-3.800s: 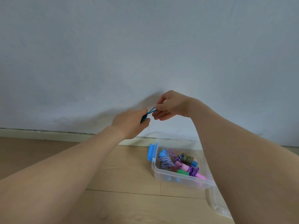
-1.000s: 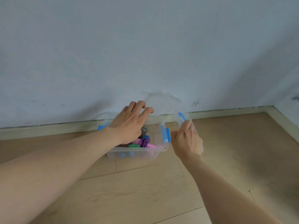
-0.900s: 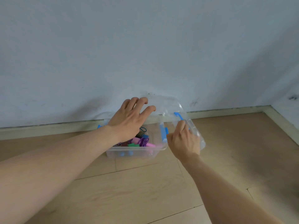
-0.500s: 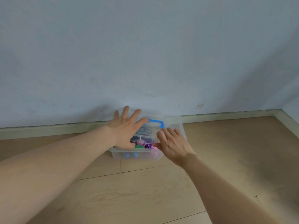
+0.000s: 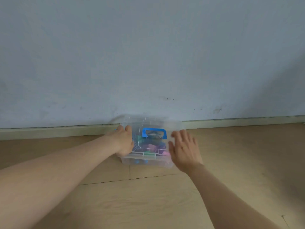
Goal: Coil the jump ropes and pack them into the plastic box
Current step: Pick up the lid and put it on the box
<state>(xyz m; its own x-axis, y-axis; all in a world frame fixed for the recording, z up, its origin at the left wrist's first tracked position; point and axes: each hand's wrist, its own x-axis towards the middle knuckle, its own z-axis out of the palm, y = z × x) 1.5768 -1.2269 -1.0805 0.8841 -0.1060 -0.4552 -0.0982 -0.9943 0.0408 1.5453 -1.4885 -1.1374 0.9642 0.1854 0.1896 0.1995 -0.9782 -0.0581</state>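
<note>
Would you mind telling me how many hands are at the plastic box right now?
2. The left hand grips the left end of the plastic box; the right hand lies open over its right edge.

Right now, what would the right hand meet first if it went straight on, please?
The right hand would probably meet the lid of the plastic box at its right end; blur hides whether they touch.

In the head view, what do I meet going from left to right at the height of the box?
Person's left hand, gripping the clear plastic box → curved blue plastic handle → person's right hand.
</note>
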